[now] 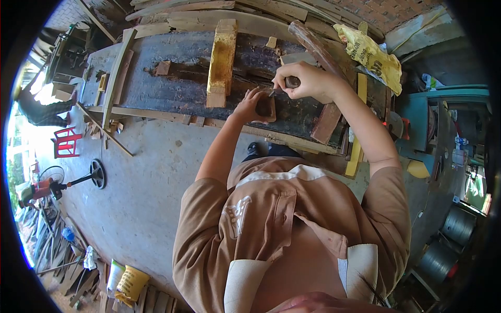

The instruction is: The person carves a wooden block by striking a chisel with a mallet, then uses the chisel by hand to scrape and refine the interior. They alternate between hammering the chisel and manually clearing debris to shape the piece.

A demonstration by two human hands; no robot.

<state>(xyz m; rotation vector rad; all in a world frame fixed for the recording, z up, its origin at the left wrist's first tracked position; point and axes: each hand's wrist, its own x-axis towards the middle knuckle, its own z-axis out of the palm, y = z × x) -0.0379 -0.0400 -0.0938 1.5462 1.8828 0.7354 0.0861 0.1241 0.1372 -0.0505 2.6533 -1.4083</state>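
My left hand [247, 107] steadies a small brown wooden block [267, 110] on the dark workbench [182, 49], fingers and thumb closed about its left side. Wrapped round a hand tool with a rounded wooden handle [293, 82] is my right hand [309, 83]. The tool's thin metal tip [272, 94] points down at the block's upper edge, close to my left fingertips. Its exact kind is hidden by my fist. Left of my hands, a yellowish wooden beam [222, 62] lies across the bench.
A yellow sack [368, 55] and a rough log [315, 47] lie at the bench's far right. Boards [326, 123] rest near my right arm. On the floor to the left stand a red stool [66, 142] and a fan [47, 188]. Another person [44, 108] is at the far left.
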